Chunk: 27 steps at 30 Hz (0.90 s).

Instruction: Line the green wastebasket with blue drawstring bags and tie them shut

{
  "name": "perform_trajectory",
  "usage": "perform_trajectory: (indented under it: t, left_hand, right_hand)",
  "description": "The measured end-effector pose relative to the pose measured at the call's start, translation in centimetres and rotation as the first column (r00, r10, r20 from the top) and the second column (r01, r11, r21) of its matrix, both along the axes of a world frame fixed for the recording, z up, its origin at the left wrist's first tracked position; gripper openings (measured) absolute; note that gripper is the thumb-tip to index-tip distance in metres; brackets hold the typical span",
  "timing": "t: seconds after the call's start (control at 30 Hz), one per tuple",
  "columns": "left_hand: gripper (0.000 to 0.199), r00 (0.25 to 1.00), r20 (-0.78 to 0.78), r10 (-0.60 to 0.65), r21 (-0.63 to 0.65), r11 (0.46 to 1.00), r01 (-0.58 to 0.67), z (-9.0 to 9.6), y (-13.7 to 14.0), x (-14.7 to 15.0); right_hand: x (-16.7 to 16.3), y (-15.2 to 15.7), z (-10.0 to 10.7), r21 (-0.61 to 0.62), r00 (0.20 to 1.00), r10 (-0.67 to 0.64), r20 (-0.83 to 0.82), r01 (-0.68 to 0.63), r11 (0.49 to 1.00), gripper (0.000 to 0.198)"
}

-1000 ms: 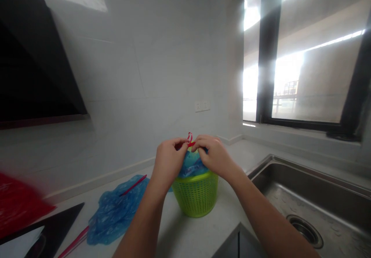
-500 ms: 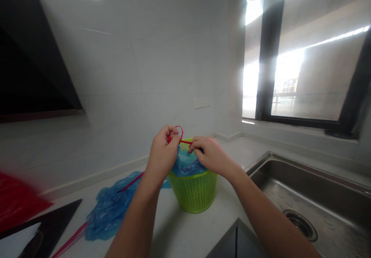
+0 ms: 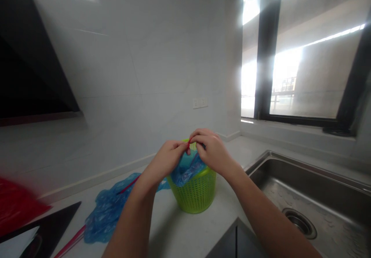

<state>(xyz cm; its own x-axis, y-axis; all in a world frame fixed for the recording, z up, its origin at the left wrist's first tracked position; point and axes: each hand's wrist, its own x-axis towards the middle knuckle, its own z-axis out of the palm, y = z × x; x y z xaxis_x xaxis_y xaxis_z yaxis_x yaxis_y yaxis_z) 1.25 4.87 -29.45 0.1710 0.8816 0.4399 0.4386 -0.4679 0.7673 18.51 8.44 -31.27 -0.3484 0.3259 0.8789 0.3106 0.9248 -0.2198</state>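
A green perforated plastic basket (image 3: 193, 196) stands upright on the counter, with a blue plastic bag (image 3: 185, 173) inside it and bunched over its front rim. Above the rim, my left hand (image 3: 171, 153) pinches a red drawstring (image 3: 188, 145) of that bag. My right hand (image 3: 210, 147) meets it at the same spot, its fingers closed on the drawstring too. Most of the string is hidden by the fingers. Left of the basket, a second crumpled blue bag (image 3: 108, 207) with red drawstrings lies on the counter, partly behind my left forearm.
A steel sink (image 3: 290, 180) is set into the counter at right. Red plastic (image 3: 17, 207) lies at far left by a black cooktop (image 3: 58, 227). A grey panel (image 3: 232, 242) shows at the front edge. A wall socket (image 3: 199, 103) and window are behind.
My left hand has moved right and down to meet my right hand. The red loop that stood above my left fingers is gone from sight. The bag's edge now sags over the basket's front.
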Motion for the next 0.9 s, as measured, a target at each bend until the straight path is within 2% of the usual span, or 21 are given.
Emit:
perform_trajectory:
  t: [0.13, 0.23, 0.37, 0.47, 0.63, 0.7, 0.77, 0.83, 0.9]
  left_hand:
    - [0.035, 0.969, 0.221, -0.108, -0.167, 0.975, 0.147, 0.2, -0.2, -0.2]
    - [0.033, 0.946, 0.304, -0.117, -0.193, 0.964, 0.181, 0.1, 0.1, -0.4]
    - [0.016, 0.908, 0.415, 0.058, -0.175, 0.984, 0.017, -0.2, 0.9, -0.5]
    - [0.03, 0.85, 0.498, 0.168, -0.193, 0.978, -0.081, -0.2, 1.5, -0.6]
    - [0.033, 0.729, 0.649, 0.217, -0.072, 0.972, -0.225, 0.1, 2.4, -1.4]
    - [0.032, 0.686, 0.692, 0.226, -0.016, 0.955, -0.298, 0.2, 2.9, -2.3]
    - [0.032, 0.642, 0.732, 0.23, 0.03, 0.93, -0.368, 0.3, 3.4, -3.7]
    - [0.033, 0.598, 0.762, 0.249, 0.018, 0.915, -0.404, 0.5, 3.8, -5.4]
    - [0.034, 0.549, 0.788, 0.279, -0.02, 0.903, -0.429, 0.8, 4.0, -6.9]
  right_hand:
    - [-0.3, -0.5, 0.2, -0.023, 0.996, 0.078, -0.045, -0.079, 0.997, 0.02]
    - [-0.4, -0.5, 0.3, -0.113, 0.994, 0.109, -0.031, -0.111, 0.987, 0.012]
    - [-0.3, 0.0, 0.1, -0.239, 0.997, 0.065, -0.045, -0.074, 0.968, 0.018]
    - [-0.3, 0.1, 0.2, -0.319, 0.99, 0.108, -0.089, -0.131, 0.939, 0.022]
    - [0.2, 0.2, 0.6, -0.376, 0.976, 0.126, -0.176, -0.185, 0.908, 0.027]
    - [0.9, 0.5, 0.8, -0.44, 0.972, 0.059, -0.229, -0.158, 0.884, 0.026]
    - [1.8, 1.1, 0.9, -0.54, 0.965, -0.078, -0.25, -0.072, 0.838, 0.029]
    - [2.9, 2.0, 0.9, -0.634, 0.943, -0.218, -0.25, 0.011, 0.773, 0.036]
    - [3.9, 3.1, 0.8, -0.693, 0.901, -0.289, -0.322, -0.017, 0.72, 0.039]
